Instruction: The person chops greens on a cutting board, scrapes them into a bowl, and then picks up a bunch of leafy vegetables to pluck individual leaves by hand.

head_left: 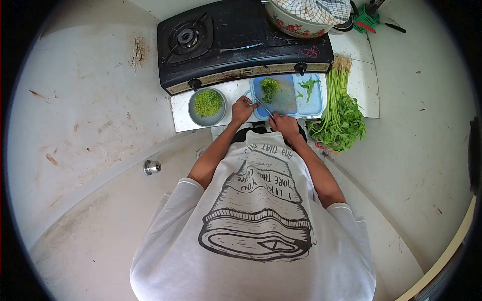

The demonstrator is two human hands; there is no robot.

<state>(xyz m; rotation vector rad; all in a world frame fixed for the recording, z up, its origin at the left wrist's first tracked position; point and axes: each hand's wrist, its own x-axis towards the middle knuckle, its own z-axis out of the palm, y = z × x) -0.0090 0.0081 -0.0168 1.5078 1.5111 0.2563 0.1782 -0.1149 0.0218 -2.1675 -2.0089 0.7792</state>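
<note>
My right hand [284, 125] is wrapped round the handle of a knife [264, 107], whose blade points up and left over a blue cutting board [287, 104]. By the blade's tip, at the board's left edge, my left hand [242, 110] has its fingers drawn together; whether they touch the blade or hold something is too small to tell. A small heap of chopped greens [269, 88] lies on the board's darker part. Several loose leaves [309, 87] rest on its paler right side. Left of the board stands a grey bowl [191, 112] holding finely chopped greens [208, 103].
Behind the board is a black two-burner gas stove [241, 37]. A large flowered pot [296, 27] with a checked cloth sits on its right side. Long-stemmed leafy greens [341, 110] lie right of the board, reaching over the counter's front edge. A green basket [365, 23] holds utensils.
</note>
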